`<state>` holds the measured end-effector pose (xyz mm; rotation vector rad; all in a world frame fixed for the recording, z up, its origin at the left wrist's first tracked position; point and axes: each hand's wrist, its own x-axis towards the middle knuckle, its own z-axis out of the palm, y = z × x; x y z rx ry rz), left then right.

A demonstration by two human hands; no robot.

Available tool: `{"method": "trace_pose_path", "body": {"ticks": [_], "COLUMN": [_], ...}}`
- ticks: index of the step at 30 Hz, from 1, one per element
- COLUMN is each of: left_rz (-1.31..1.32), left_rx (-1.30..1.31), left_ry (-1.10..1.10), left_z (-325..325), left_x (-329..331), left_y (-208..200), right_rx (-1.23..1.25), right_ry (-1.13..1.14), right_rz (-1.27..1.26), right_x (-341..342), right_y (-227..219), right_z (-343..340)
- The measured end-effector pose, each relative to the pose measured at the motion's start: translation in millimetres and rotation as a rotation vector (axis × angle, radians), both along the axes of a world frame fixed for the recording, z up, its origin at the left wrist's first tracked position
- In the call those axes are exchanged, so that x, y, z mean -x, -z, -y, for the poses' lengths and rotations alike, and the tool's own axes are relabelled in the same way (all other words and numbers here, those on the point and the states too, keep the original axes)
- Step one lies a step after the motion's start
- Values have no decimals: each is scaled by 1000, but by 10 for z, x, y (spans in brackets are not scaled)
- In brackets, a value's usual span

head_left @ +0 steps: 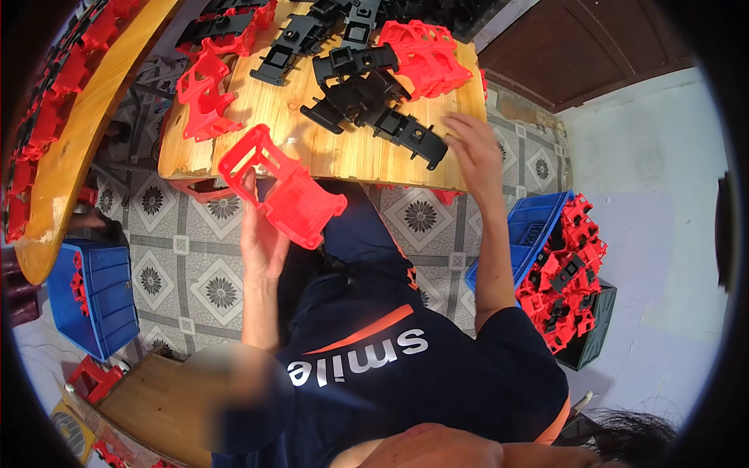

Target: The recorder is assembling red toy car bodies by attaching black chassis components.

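Note:
My left hand (264, 238) grips a red plastic bracket (300, 204) from below, holding it tilted in front of the table's near edge. The bracket has an open rectangular frame at one end and a solid curved panel at the other. My right hand (477, 152) is at the table's right edge with its fingers stretched out and nothing in them. Closest to it lies a black plastic part (413, 136), long and flat with square openings; the fingertips look just short of its end. More black parts (355, 93) are heaped behind that one.
Red brackets (204, 97) lie at the left of the wooden table (273, 160), and stacked red ones (427, 58) at the back right. On the right, a blue crate (538, 222) leans beside piled red-and-black pieces (562, 281). Another blue crate (97, 292) stands left, below a wooden surface (78, 140).

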<state>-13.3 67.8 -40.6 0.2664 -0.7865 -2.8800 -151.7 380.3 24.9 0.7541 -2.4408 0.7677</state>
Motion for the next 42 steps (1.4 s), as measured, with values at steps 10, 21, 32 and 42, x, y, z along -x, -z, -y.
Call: {"method": "trace_pose_path", "body": {"ticks": [10,21,32,42], "left_rz": [-16,-135,-197,-95], "left_rx": [38,148,48,601], "left_ry": [-25,54,17,-160], "left_z": [135,104,49,-27], "left_x": [92,23,-13,162], "left_y": [-34,-349,-407,-406], "right_rx": [-10,27,-8,596], "right_ry": [-346,-589,-629,-475], "right_rz": [433,-108,-92,587], "right_x": [-300,-784,-814,-380], "right_y": [-242,-412,-382,-87], "right_z": [337,1423,1481,1937]}}
